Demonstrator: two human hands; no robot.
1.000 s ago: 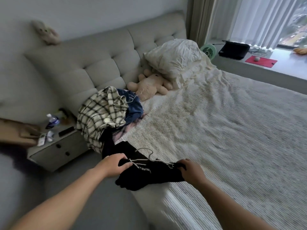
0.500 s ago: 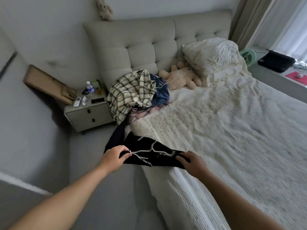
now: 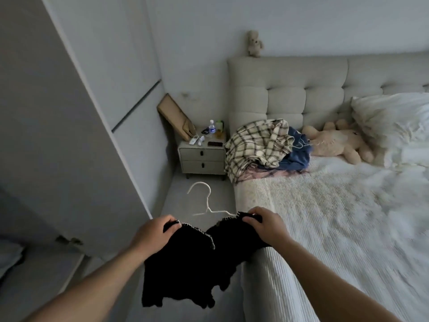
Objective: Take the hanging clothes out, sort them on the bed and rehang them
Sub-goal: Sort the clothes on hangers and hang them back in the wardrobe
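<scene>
A black knitted garment (image 3: 197, 263) hangs on a white hanger (image 3: 206, 201), lifted off the bed's near corner and held over the floor. My left hand (image 3: 155, 231) grips its left shoulder and my right hand (image 3: 264, 223) grips its right shoulder. The hanger's hook sticks up and away from me. Further up the bed (image 3: 336, 217) lies a heap of clothes: a checked shirt (image 3: 257, 142) on top of blue clothes (image 3: 298, 154) and something pink.
A white wardrobe door (image 3: 65, 135) stands at my left. A bedside cabinet (image 3: 202, 156) with a bottle, remotes and a phone stands beside the headboard. A plush toy (image 3: 336, 142) and a pillow (image 3: 394, 119) lie at the bed's head. A narrow floor strip runs between wardrobe and bed.
Both hands have lifted the black garment on its hanger off the bed, and it now hangs free. My view has swung left toward the wardrobe.
</scene>
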